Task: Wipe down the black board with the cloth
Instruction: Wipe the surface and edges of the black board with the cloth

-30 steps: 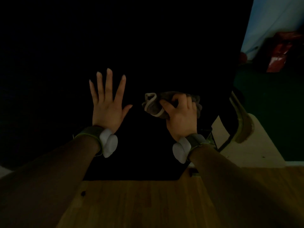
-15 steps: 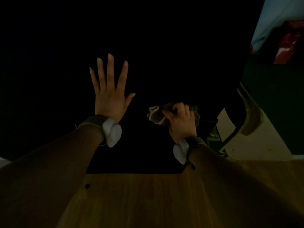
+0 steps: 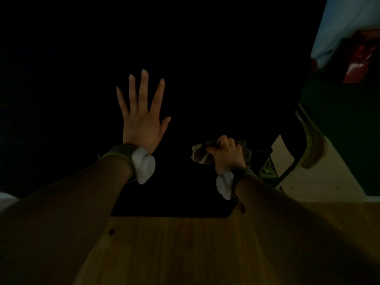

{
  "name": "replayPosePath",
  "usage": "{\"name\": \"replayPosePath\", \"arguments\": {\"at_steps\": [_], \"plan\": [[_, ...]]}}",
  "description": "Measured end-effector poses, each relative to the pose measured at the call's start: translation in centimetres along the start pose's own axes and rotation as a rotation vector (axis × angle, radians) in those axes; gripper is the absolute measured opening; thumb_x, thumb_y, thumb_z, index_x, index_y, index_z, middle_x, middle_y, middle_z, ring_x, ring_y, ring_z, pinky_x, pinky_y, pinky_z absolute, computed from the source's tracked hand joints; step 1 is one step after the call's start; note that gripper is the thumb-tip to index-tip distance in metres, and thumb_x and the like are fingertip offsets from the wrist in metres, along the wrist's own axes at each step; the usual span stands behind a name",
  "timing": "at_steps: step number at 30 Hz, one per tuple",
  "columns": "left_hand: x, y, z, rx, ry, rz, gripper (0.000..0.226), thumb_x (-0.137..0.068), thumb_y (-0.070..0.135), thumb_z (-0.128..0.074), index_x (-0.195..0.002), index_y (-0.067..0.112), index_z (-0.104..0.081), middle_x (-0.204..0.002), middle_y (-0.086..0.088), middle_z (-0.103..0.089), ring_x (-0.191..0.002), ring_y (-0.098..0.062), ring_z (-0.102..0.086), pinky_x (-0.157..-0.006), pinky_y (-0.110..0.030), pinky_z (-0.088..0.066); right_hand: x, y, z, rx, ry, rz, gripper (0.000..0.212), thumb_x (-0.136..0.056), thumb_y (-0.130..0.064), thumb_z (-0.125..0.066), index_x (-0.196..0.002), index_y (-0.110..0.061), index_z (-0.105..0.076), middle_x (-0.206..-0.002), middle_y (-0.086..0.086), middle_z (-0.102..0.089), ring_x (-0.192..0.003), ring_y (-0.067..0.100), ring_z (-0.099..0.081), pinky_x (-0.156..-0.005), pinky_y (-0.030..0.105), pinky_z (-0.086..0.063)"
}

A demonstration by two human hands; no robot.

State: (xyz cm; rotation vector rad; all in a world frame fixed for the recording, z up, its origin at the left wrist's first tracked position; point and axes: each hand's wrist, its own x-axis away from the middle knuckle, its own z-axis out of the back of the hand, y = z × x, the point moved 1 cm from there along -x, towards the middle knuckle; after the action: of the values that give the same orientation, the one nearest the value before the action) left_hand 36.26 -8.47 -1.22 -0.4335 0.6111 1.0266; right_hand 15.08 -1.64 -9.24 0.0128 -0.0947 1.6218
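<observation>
"Head view: where was the cloth [image 3: 200,155]?"

"Bunched in the right hand [image 3: 228,157], fingers curled round it, low on the black board [image 3: 205,79]. The left hand [image 3: 141,120] lay flat on the board, fingers spread wide."

"Which step?"

"Wiping, apparently under way. The next move likely called for sweeping the cloth across the board with steady pressure."

At 6 o'clock I see a wooden surface [image 3: 185,249], with a small dark knot [image 3: 112,231] toward 7; at 3 o'clock an olive-green curved piece [image 3: 312,145] stands beside a cream panel [image 3: 318,182]; at 2 o'clock I make out a blurred red object [image 3: 359,64] just below a pale blue surface [image 3: 345,17].
</observation>
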Motion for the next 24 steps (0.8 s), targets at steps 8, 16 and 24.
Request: {"name": "replayPosePath", "arguments": {"at_steps": [8, 16, 24], "plan": [[0.3, -0.2, 3.3, 0.022, 0.046, -0.015, 0.067, -0.091, 0.042, -0.048, -0.148, 0.026, -0.018, -0.154, -0.019, -0.019, -0.141, -0.041, -0.014, -0.110, -0.066, -0.005, 0.5, -0.1, 4.4, -0.130, 0.009, 0.085, 0.053, -0.098, -0.031, -0.050, -0.147, -0.029, -0.030, -0.157, 0.007, -0.018, -0.142, 0.030, -0.016, -0.112, 0.045, -0.022], [-3.8, 0.5, 8.3, 0.081, 0.079, 0.057, 0.067, -0.090, 0.041, -0.047, -0.149, 0.024, -0.020, -0.154, -0.017, -0.019, -0.139, -0.041, -0.019, -0.111, -0.063, -0.005, 2.9, -1.1, 14.3, -0.366, 0.436, 0.091, 0.044, -0.091, -0.020, -0.060, -0.134, -0.021, -0.053, -0.134, 0.011, -0.047, -0.124, 0.029, -0.040, -0.101, 0.033, -0.031], [-7.5, 1.8, 12.7, 0.099, 0.152, 0.049, 0.073, -0.087, 0.026, -0.060, -0.148, 0.021, -0.022, -0.153, -0.016, -0.021, -0.138, -0.039, -0.023, -0.110, -0.062, -0.007, 5.4, -0.8, 22.1, -0.469, 0.493, 0.252, 0.044, -0.088, -0.006, -0.061, -0.131, -0.011, -0.055, -0.124, 0.020, -0.048, -0.117, 0.036, -0.043, -0.097, 0.040, -0.038]]}}
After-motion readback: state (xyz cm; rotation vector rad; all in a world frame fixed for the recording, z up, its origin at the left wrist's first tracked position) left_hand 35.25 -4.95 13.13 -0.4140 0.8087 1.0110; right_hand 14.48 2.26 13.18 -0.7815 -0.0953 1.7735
